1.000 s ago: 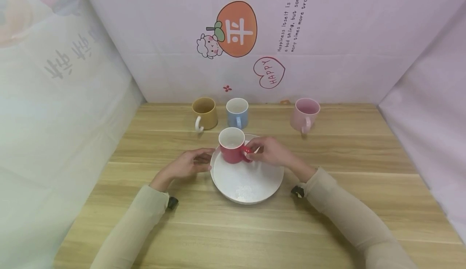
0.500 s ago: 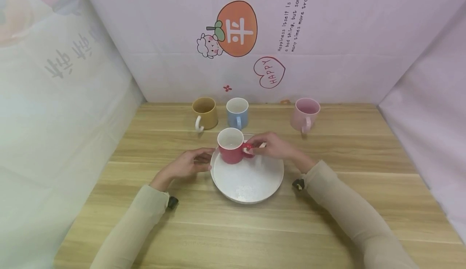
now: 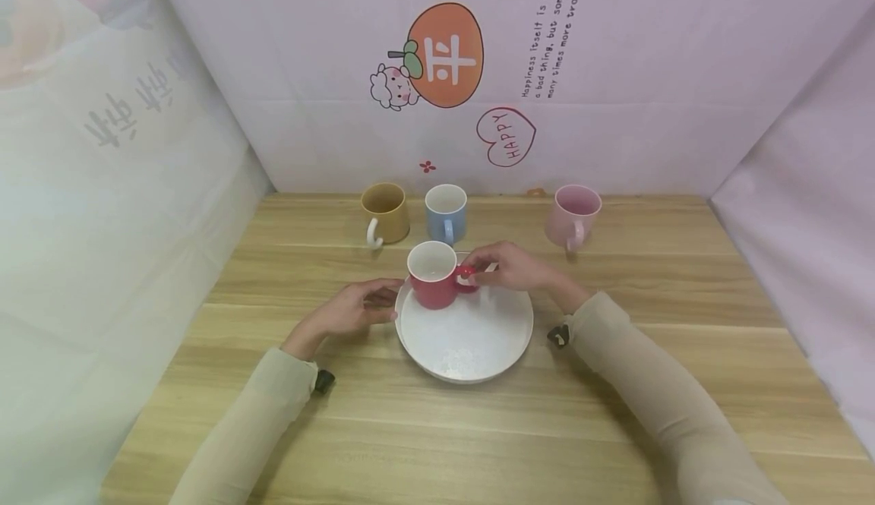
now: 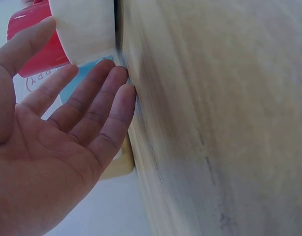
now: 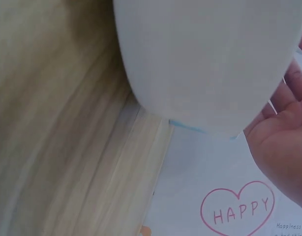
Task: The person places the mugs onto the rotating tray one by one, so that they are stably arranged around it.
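A red mug [image 3: 433, 292] with a white inside stands upright on the left back part of a round white tray [image 3: 465, 345]. My right hand [image 3: 516, 268] pinches its handle, which points right, between thumb and forefinger. My left hand [image 3: 355, 307] is at the tray's left rim, fingers extended, fingertips right at the edge. In the left wrist view the palm of that left hand [image 4: 67, 132] faces up beside the tray's outer wall [image 4: 84, 29], the red mug [image 4: 40, 49] showing above. In the right wrist view the tray wall [image 5: 200, 59] hides most of the right hand's [image 5: 284, 132] fingers.
Behind the tray on the wooden table [image 3: 437, 444] stand a mustard mug [image 3: 393, 224] with a white handle, a light blue mug [image 3: 437, 224] and, farther right, a pink mug [image 3: 563, 224]. A printed white cloth [image 3: 328, 110] hangs along the table's back edge.
The red mug has shifted slightly left and its handle has turned from front-right to nearly straight right, with my right hand on it. The left hand and tray have stayed put.
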### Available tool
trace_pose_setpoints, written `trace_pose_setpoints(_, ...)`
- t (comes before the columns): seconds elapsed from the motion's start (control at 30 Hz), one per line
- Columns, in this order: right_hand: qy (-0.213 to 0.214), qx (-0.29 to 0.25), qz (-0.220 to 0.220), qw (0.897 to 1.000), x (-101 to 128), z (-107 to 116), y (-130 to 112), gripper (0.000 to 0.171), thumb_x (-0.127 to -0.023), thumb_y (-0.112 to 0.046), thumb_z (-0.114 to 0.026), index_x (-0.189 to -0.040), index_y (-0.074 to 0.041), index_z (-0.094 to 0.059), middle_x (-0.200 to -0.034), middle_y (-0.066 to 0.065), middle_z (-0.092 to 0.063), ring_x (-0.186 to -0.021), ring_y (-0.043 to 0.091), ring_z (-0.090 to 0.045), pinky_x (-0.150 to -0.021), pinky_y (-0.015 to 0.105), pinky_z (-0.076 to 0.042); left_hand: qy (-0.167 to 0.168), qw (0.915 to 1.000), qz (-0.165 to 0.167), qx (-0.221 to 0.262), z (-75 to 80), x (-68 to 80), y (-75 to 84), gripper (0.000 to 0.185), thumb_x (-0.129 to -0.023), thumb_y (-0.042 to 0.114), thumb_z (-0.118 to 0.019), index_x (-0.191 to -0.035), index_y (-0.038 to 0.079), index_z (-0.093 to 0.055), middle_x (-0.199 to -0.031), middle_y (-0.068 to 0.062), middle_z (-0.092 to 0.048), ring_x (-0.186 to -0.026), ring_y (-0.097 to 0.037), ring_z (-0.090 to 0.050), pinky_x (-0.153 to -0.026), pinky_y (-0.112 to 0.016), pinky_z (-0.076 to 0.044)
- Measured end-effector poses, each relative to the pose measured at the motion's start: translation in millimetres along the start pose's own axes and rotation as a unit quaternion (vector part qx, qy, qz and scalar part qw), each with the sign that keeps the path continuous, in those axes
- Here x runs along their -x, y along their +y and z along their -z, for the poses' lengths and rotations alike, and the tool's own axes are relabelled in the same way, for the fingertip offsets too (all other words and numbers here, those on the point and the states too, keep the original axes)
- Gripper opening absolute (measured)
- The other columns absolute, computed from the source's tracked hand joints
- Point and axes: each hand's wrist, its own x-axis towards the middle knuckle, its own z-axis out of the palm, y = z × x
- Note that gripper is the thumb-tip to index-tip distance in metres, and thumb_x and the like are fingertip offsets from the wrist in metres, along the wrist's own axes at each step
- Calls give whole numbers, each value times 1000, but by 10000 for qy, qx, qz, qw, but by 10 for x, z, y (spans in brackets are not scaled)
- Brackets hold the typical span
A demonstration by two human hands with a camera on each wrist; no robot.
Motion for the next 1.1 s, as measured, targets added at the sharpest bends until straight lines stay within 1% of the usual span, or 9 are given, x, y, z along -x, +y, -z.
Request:
trace_pose_setpoints(0.13,-44,5,11,10000,-18,41,11,23,-95,-17,-68,-117,-21,-73,-110,-5,-75,-110,18,-67,-94,41,-55,17,10000,-15,23,-6,-2,8,57,-91,11,-73,-143,3,-50,-130,-20,-65,-119,-35,-64,-102,-42,-55)
trace_pose_setpoints(0.27,-86,-65,-106,9999,-42,68,50,24,-96,-18,-66,-118,-24,-72,-113,-6,-74,-115,18,-65,-99,42,-53,-2,10000,35,-15,-10,-2,32,57,-91,12,-73,-143,5,-51,-131,-18,-65,-119,-34,-64,-101,-39,-55)
trace_pose_setpoints(0.43,-85,-66,-126,9999,-65,87,89,25,-95,-18,-64,-119,-23,-72,-114,-5,-74,-115,20,-65,-99,43,-54,-52,9999,149,-39,-10,1,52,58,-91,14,-73,-144,7,-51,-132,-15,-65,-120,-30,-64,-102,-35,-55)
trace_pose_setpoints(0.53,-90,-46,-142,9998,-68,93,93,26,-95,-18,-64,-119,-23,-72,-115,-4,-74,-116,20,-64,-99,43,-54,-64,9998,173,-8,-9,5,56,59,-91,14,-73,-145,8,-50,-133,-15,-64,-120,-30,-64,-103,-36,-54)
trace_pose_setpoints(0.63,-79,-79,-143,9998,-66,97,100,27,-94,-19,-66,-120,-23,-71,-118,-4,-73,-115,19,-64,-99,42,-54,-46,9999,143,15,-7,7,53,60,-91,14,-73,-145,7,-49,-133,-16,-64,-121,-32,-63,-103,-39,-54)
trace_pose_setpoints(0.73,-29,-48,-180,9998,-53,108,128,28,-94,-23,-66,-121,-28,-71,-120,-7,-72,-114,17,-64,-98,41,-53,-44,9999,113,24,-7,11,59,61,-91,14,-73,-146,6,-48,-133,-18,-63,-121,-34,-63,-104,-42,-53)
trace_pose_setpoints(0.83,64,66,-218,9997,-27,132,163,28,-94,-26,-66,-122,-32,-70,-122,-10,-71,-117,16,-62,-100,42,-50,-64,9999,111,2,-5,15,67,62,-91,14,-73,-147,5,-47,-135,-18,-62,-122,-34,-63,-104,-41,-53)
trace_pose_setpoints(0.93,164,109,-325,9993,6,163,188,28,-95,-26,-66,-123,-32,-69,-124,-10,-70,-118,16,-61,-99,40,-52,-78,9999,104,-65,-1,12,69,63,-92,14,-73,-148,5,-46,-136,-18,-62,-122,-33,-63,-104,-40,-53)
trace_pose_setpoints(1.1,333,-219,-674,9969,66,216,194,30,-96,-30,-66,-125,-27,-67,-125,-6,-70,-114,18,-64,-86,36,-59,-92,9997,34,-212,3,8,48,62,-92,15,-72,-147,5,-46,-135,-16,-63,-122,-31,-63,-103,-38,-54)
